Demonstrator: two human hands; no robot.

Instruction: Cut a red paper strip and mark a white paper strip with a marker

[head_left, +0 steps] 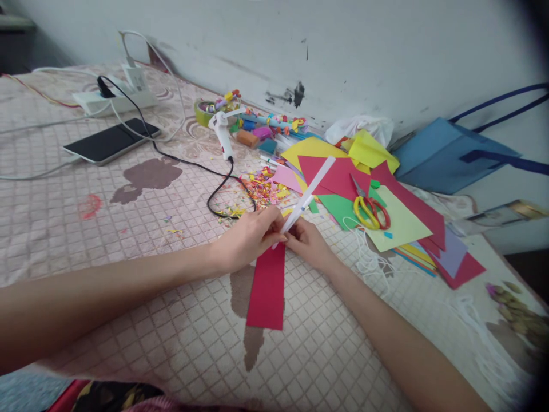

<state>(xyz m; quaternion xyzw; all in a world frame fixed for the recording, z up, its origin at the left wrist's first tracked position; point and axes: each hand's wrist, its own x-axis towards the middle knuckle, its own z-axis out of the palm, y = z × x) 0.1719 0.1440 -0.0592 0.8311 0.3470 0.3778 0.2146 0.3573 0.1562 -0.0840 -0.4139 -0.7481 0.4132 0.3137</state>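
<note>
A long white strip (pixel 319 178) slants up from between my hands, with a shorter white piece bearing a dark mark against its lower part. My left hand (pixel 251 236) is closed, thumb and fingertips pinching near the strip's lower end. My right hand (pixel 309 243) is closed beside it, fingers curled at the same spot; its exact hold is partly hidden. Below them a red paper strip (pixel 268 292) lies lengthwise on the patterned cloth (pixel 180 337), its far end covered by my hands.
Beyond my hands are a white glue gun (pixel 222 136) with a black cord and colourful paper scraps (pixel 266 187). To the right lie coloured sheets (pixel 405 220), scissors (pixel 371 213), white string (pixel 371 257) and a blue bag (pixel 450 154). A phone (pixel 109 140) and power strip (pixel 96 102) are left.
</note>
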